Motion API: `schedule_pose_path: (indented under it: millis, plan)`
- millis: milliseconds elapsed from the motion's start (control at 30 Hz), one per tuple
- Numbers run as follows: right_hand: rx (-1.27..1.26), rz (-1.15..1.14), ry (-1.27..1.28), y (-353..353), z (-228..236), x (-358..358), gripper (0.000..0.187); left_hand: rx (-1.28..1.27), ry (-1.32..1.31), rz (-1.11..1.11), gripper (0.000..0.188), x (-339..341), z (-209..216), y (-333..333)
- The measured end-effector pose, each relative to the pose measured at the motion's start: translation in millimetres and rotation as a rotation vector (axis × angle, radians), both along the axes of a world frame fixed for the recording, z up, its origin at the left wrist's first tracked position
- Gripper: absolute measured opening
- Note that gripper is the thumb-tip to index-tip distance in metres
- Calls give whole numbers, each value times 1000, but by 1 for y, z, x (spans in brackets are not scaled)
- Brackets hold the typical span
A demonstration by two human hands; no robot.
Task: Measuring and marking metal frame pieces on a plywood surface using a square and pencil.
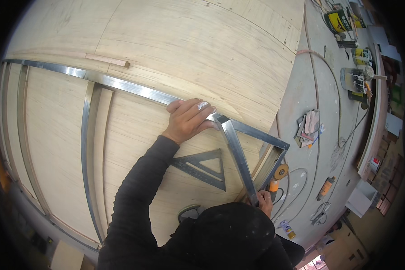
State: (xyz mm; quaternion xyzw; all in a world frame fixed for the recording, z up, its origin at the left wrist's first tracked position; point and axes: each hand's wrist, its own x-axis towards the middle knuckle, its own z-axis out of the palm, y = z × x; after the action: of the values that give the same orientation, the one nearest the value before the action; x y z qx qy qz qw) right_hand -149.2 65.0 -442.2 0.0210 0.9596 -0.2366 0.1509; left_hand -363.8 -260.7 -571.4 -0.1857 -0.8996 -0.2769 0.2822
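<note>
A long square metal tube rail point(139, 91) runs across plywood as one side of a ladder-like frame. My left hand point(189, 118) is closed over this rail, a white wrap on one finger, beside the end of a loose-looking metal crosspiece point(237, 153). That end meets the rail at a slant. At the crosspiece's near end, my right hand point(265, 203) grips the tube with curled fingers; dark clothing hides most of the right arm. A dark triangular speed square point(206, 170) lies flat on the plywood below my left wrist.
An angle grinder point(278, 176) with an orange body rests by the frame's right corner. Hoses and cords cross the grey floor point(297, 94). Sanding sheets point(308, 128), an orange tool point(326, 188), a spray can point(288, 229) and paint buckets point(337, 21) lie rightward. A wood strip point(107, 60) sits beyond the rail.
</note>
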Motion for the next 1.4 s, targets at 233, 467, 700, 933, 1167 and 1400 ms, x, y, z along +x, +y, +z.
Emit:
schedule_pose_path:
  millis: [233, 467, 700, 933, 1167, 1400]
  plan:
    - [-6, -8, -9, 1, -1, 0, 51, -4, -35, -18, 43, 0, 1, 0]
    - [-6, -1, -48, 1, 1, -3, 52, -23, -35, -34, 46, -1, 4, -2]
    - [15, 24, -69, 11, -7, 6, 58, -54, -58, -30, 33, 0, 2, -3]
    - [-17, 41, -60, 13, -8, 6, 64, -77, -69, -26, 39, 2, 1, -2]
    - [-50, 22, -31, 6, -3, 0, 60, -46, -98, -16, 36, 5, -7, -2]
    - [-55, 27, -49, 4, 1, -6, 57, -65, -85, -12, 35, 5, -5, -3]
